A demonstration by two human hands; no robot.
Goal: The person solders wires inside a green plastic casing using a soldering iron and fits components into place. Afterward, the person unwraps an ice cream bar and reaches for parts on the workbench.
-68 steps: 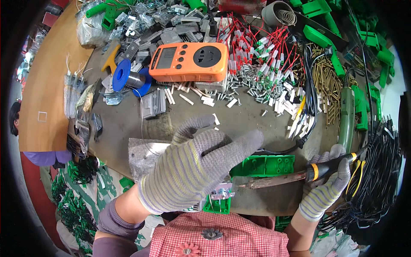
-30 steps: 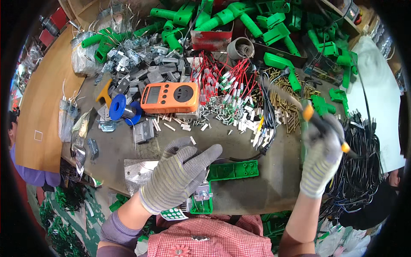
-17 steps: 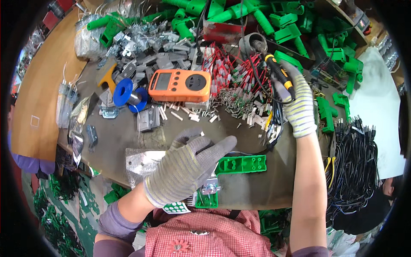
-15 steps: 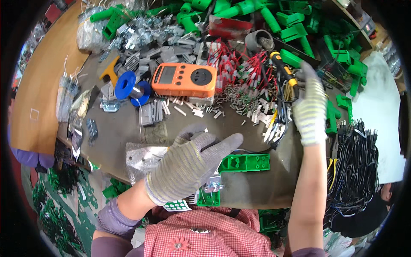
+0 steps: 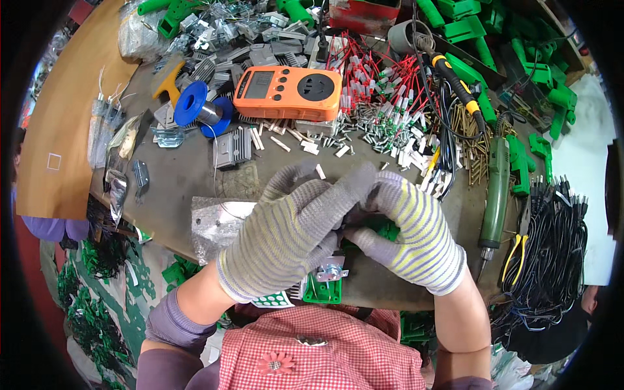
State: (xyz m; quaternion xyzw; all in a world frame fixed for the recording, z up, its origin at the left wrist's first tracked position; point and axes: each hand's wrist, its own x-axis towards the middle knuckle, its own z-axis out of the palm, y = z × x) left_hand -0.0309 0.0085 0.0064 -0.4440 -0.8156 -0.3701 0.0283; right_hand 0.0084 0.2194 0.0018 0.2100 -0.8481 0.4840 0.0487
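My left hand [image 5: 279, 234], in a grey-and-yellow striped glove, is closed over the workpiece, its index finger stretched toward my right hand. My right hand [image 5: 416, 237], gloved alike, meets it fingertip to fingertip, thumb and fingers curled together. Whatever lies between them is hidden. Below them lies part of a green plastic housing [image 5: 323, 296] with a metal bracket [image 5: 332, 269] in it. More green plastic [image 5: 388, 229] shows behind my right hand. A small white piece [image 5: 320, 171] is beside my left fingertips; whether they touch it, I cannot tell.
An orange meter [image 5: 289, 93], a blue spool of wire [image 5: 192, 104] and grey heat sinks [image 5: 232, 149] stand beyond my hands. Red leads [image 5: 370, 81] and small screws [image 5: 383, 133] are heaped behind. To the right are a green electric screwdriver [image 5: 497, 188], yellow-handled pliers [image 5: 517, 257] and black cords [image 5: 552, 240].
My right hand has come back from the black-and-yellow tool at the right rear to my left hand. The view has shifted, so the table's things sit higher in it.
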